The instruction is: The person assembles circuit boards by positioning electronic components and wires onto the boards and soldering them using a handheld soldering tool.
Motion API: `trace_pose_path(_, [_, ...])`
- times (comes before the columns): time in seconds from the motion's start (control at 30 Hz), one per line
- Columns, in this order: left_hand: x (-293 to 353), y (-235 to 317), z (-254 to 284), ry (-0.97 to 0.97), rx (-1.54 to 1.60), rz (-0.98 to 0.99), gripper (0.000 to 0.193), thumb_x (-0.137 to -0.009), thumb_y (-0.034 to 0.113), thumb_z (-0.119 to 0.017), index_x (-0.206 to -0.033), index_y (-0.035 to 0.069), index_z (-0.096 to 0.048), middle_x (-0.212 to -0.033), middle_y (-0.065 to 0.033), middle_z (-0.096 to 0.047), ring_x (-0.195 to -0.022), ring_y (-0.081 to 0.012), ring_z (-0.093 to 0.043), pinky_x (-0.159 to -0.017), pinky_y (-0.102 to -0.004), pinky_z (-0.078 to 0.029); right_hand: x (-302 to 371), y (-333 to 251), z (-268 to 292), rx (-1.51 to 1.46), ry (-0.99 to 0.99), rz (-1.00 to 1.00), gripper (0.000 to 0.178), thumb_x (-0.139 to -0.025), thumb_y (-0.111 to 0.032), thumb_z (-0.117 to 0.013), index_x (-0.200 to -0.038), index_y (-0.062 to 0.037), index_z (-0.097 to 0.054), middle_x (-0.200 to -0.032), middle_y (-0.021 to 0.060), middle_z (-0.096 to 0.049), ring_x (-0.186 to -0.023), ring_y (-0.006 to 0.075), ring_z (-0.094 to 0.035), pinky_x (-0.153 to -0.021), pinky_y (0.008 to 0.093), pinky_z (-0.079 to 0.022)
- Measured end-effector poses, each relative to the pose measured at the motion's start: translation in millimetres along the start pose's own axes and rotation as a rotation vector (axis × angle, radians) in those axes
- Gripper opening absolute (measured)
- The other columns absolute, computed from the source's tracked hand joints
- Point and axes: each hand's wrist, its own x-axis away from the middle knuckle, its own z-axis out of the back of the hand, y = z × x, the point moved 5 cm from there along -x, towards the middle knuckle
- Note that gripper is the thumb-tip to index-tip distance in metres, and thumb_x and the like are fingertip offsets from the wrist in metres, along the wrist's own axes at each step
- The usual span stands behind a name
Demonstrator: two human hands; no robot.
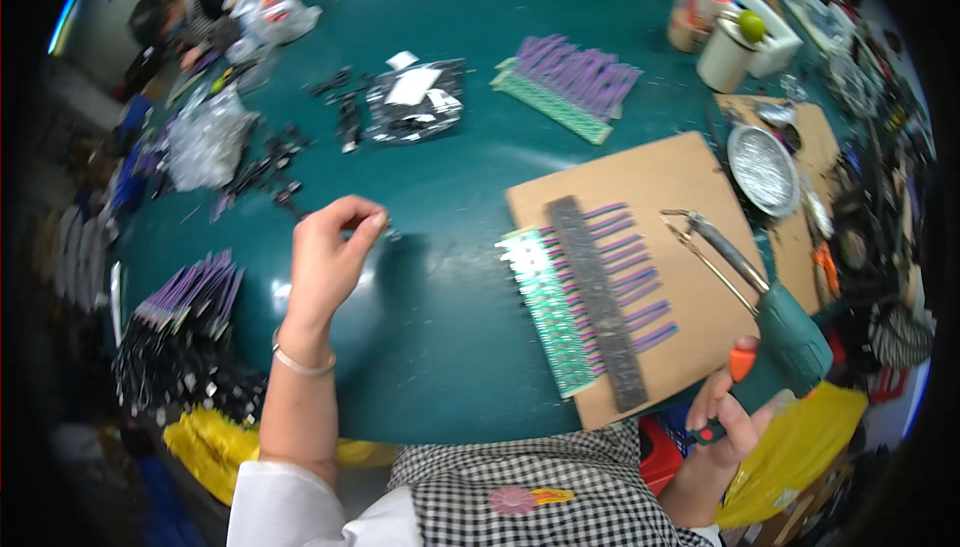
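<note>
Above the middle of the counter (440, 347), left hand (330, 252): raised off the near edge, wrist turned inward, thumb and forefinger meeting at the tips, other fingers curled behind.
Left grip: pinched on a small blurred piece (393, 235), its kind too small to tell.
Left forearm (300, 412): nearly upright from the lower edge, a bracelet (303, 363) round the wrist, a white sleeve (285, 507) below.
Right hand (740, 432): low by the counter's near edge, fingers bent around a handle, forearm slanting up and rightward.
Right grip: closed on the soldering gun (795, 342), near its orange trigger (742, 361).
Gun's tip: pointing away and leftward over the cardboard (690, 182); whether it touches, I cannot tell.
Green board strip (550, 317): along the cardboard's left side, between the two hands.
Purple and blue wires (640, 292): running rightward from the strip, under a dark bar (600, 312).
Second wired bundle (570, 87): farther off, beyond the cardboard.
</note>
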Motion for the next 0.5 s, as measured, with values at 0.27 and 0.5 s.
trace_pose_path(0.27, [4.9,-15.8,2.3,0.039,-0.262,-0.013,0.009,-0.074,0.008,-0.065,-0.081,0.002,-0.066,-0.073,-0.0102,-0.063,-0.066,-0.021,-0.057,-0.061,-0.0305,-0.045,7.1,9.1,-16.5,0.08,-0.129,-0.061,0.059,-0.071,-0.008,-0.06,-0.12,0.0084,-0.032,-0.057,0.0055,-0.044,-0.038,0.0122,-0.043,-0.033,0.0222,-0.04])
trace_pose_path(0.5, [-6.9,-17.3,-23.0,-0.066,-0.377,-0.11,0.015,-0.063,0.008,-0.074,-0.072,0.005,-0.063,-0.073,-0.0057,-0.057,-0.077,-0.0224,-0.052,-0.069,-0.0327,-0.042,16.8,7.6,-1.7,0.008,-0.022,-0.078,0.061,-0.065,0.002,-0.061,-0.116,0.0117,-0.028,-0.102,0.0242,-0.045,-0.043,0.0179,-0.05,-0.036,0.0261,-0.045])
